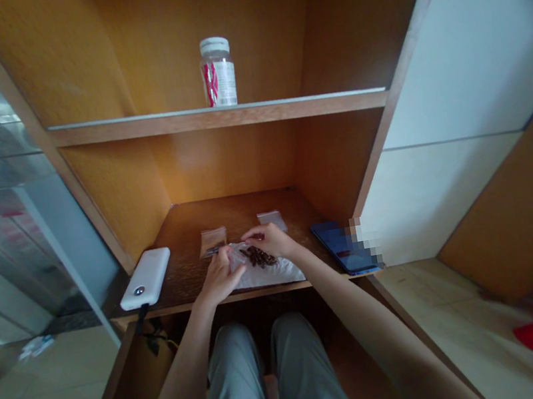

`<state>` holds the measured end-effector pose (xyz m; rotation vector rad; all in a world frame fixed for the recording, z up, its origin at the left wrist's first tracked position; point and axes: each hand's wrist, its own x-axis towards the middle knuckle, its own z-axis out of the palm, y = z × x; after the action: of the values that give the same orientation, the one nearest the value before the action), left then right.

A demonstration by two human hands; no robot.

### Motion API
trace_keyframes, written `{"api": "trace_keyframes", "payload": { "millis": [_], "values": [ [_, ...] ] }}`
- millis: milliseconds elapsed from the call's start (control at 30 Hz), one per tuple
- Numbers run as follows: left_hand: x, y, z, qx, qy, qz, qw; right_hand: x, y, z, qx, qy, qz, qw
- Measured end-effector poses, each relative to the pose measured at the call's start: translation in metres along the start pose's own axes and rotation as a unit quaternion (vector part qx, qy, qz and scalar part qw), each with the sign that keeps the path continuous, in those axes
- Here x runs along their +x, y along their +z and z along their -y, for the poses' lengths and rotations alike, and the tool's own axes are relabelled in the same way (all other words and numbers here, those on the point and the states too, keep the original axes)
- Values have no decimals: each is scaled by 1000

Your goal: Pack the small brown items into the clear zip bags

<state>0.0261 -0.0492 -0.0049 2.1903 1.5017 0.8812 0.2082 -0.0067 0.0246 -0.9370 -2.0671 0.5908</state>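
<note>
Tightly, between a white rounded power bank (146, 278) and a dark blue smartphone (345, 248), the left hand (218, 276) and right hand (269, 241) reach in over the front edge of a dark wooden shelf (184, 222), fingers closed, pinching a clear plastic bag (254, 257) of dark brown pieces lying on a white sheet (271, 274) at that edge

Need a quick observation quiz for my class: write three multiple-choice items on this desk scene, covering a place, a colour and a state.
1. Where is the white power bank relative to the left hand?
A) Left of it on the desk
B) On the floor
C) Under it

2. What colour is the lid of the jar on the shelf?
A) Red
B) White
C) Black

3. How does the blue phone lie?
A) Upright
B) Flat, screen up
C) In a hand

1 A: it lies on the desk, left of that hand.
2 B: the lid shows white.
3 B: it rests flat on the desk.
</note>
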Motion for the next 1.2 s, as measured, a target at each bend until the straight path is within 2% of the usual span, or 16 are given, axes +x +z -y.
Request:
{"api": "trace_keyframes", "payload": {
  "millis": [33,167,300,800,1067,1200],
  "values": [
    [0,0,0,-2,-1,-2,1000,0,-4,-5,-20,11,-5,1000],
    [-1,1,1,-10,-4,-12,1000,-4,-19,-20,-161,53,74,983],
    [-1,1,0,-9,-4,-13,1000,-7,-21,-26,-227,58,76,969],
    [-1,0,1,10,-1,-5,1000,-5,-18,-27,-252,48,124,959],
    [-3,-1,-1,6,2,-2,1000,-5,-15,-34,-247,63,78,964],
    [-3,-1,-2,4,8,-8,1000,-2,-12,-24,-179,56,26,982]
  ]
}}
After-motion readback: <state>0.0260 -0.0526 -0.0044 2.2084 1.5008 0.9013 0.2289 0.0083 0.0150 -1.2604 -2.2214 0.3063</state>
